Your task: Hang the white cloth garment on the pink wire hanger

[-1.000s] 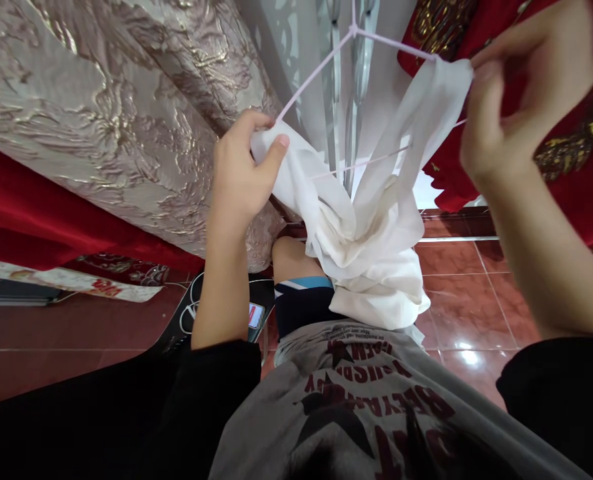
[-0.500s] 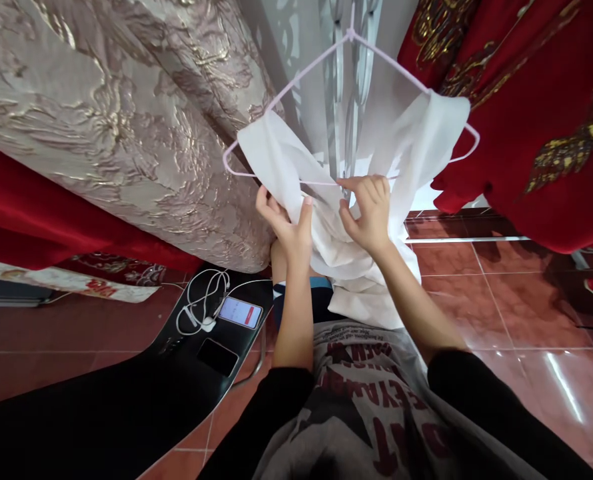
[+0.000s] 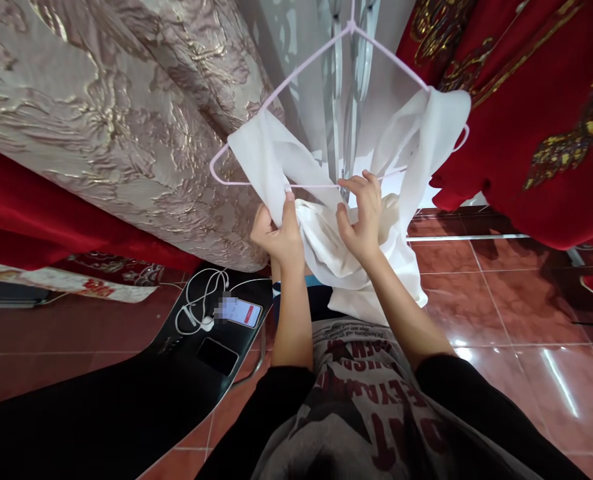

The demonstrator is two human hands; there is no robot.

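Observation:
A sleeveless white garment hangs by its wide straps from a pale pink hanger. My left hand is closed on the left strap, its thumb on top just below the hanger's lower bar and the fingers bent behind the cloth. Beside the bar's middle is my right hand, with the forefinger at the bar and the thumb apart from it. Nothing shows in its grasp. The lower part of the garment bunches in soft folds beneath both hands and falls toward my lap.
Left stands a black bench bearing a lit phone, a dark phone and a coiled white cable. Embossed beige fabric hangs at left, red embroidered cloth at right. The floor is red tile.
My left hand has moved slightly left and closed on the left strap. The hanger's left end has shifted left and a little down. My right hand stays near the bar, shifted slightly left.

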